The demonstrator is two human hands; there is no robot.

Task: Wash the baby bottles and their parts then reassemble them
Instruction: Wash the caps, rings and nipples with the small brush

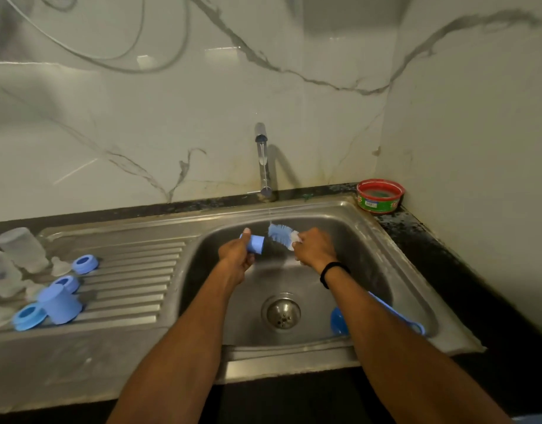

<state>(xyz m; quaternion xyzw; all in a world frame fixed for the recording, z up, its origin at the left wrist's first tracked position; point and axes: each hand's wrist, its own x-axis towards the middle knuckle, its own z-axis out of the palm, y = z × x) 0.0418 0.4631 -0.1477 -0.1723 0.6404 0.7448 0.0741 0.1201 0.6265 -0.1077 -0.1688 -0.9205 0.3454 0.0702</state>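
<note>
Over the steel sink basin (395,289), my left hand (236,255) grips a small blue bottle cap (255,243) with its open end facing right. My right hand (314,249) holds a bottle brush (280,234) with blue and white bristles just right of the cap, under the tap. On the drainboard (135,280) at the left lie blue collar rings (85,264), a blue cap (60,304), clear teats (60,266) and frosted bottles (22,249).
The tap (262,160) stands at the back wall with a thin stream falling. A red tub of dish soap (380,195) sits in the right back corner. A blue part (338,321) and a blue handle (416,325) lie in the basin beside the drain (281,312).
</note>
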